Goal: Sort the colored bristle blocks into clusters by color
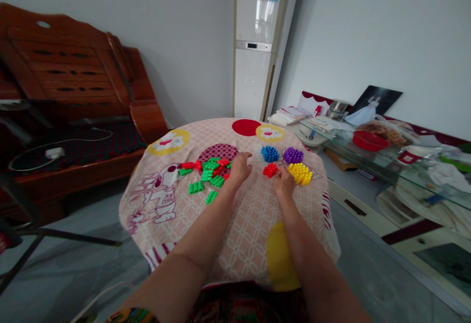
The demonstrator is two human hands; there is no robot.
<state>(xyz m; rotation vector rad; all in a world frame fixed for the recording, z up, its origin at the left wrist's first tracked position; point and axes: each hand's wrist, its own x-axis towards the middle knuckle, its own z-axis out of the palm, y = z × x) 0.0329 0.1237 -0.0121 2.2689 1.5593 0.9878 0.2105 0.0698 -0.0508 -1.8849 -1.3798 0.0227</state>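
Note:
Fingers stretched to the right and apart, my left hand [241, 167] is over the table beside a mixed pile of green plastic building blocks [208, 174] and red building blocks [221, 167]. Nothing shows in it. My right hand [284, 184] has its fingers curled together, fingertips at the right edge of a small cluster of red building blocks [270, 170]. They appear closed on one of these, partly hidden. Just right of that hand stand yellow building blocks [300, 174]. Behind it are grouped blue building blocks [270, 153] and purple building blocks [293, 155].
A patterned cloth [250, 237] covers the round table. To the right stands a glass-topped cabinet [408, 171] with a red bowl [370, 140] and papers [289, 115]. A wooden bench [73, 82] is at left, and a tall white air conditioner [253, 77] behind.

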